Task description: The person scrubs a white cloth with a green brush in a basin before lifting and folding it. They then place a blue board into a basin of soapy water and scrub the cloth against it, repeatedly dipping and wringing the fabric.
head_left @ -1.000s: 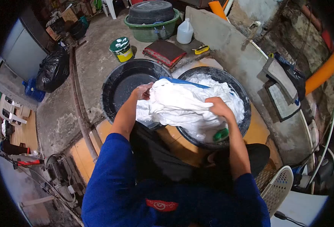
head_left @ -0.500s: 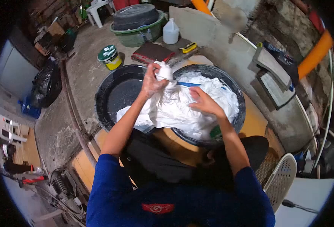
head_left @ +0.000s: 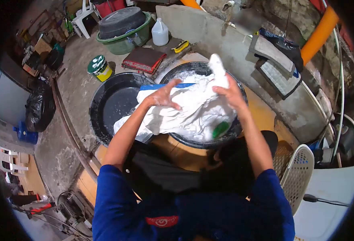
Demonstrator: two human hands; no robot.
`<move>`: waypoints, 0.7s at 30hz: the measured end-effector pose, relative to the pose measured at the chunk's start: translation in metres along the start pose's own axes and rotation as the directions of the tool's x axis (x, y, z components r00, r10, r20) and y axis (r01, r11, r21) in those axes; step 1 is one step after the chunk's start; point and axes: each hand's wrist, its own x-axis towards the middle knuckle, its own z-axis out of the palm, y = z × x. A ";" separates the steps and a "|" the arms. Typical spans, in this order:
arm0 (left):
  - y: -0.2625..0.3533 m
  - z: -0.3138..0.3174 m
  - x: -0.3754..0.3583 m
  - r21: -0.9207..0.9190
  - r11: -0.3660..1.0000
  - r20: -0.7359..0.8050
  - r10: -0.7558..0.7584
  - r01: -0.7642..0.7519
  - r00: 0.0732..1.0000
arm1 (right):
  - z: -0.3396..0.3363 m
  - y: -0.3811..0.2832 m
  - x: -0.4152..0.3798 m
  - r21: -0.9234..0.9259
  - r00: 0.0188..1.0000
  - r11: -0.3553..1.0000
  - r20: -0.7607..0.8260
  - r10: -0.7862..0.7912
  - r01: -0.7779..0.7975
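Wet white cloth (head_left: 189,104) fills the right black basin (head_left: 177,74) and spreads over the rim towards the left black basin (head_left: 108,106). My right hand (head_left: 230,91) grips a bunched end of the cloth, which sticks up above the fingers. Over the middle of the cloth, my left hand (head_left: 165,96) has its fingers spread and holds nothing. A blue strip (head_left: 153,86) lies behind that hand, partly under the cloth. Near the front rim of the right basin rests a green object (head_left: 220,129).
Behind the basins are a yellow-green bucket (head_left: 99,68), a folded dark mat (head_left: 144,59), a yellow brush (head_left: 181,47), a white jug (head_left: 160,33) and a green tub (head_left: 125,43). A perforated basket (head_left: 299,172) stands at the right, below a concrete wall (head_left: 209,42).
The cloth's bunched end has passed from my left hand to my right hand. My left hand has opened and lowered; my right hand has risen. The view has shifted, and the green object shows more.
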 end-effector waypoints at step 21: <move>-0.061 0.050 0.041 0.542 0.840 -0.074 0.018 0.025 0.997 | -0.055 0.018 -0.025 -0.278 0.970 0.955 -0.240 0.032 -0.100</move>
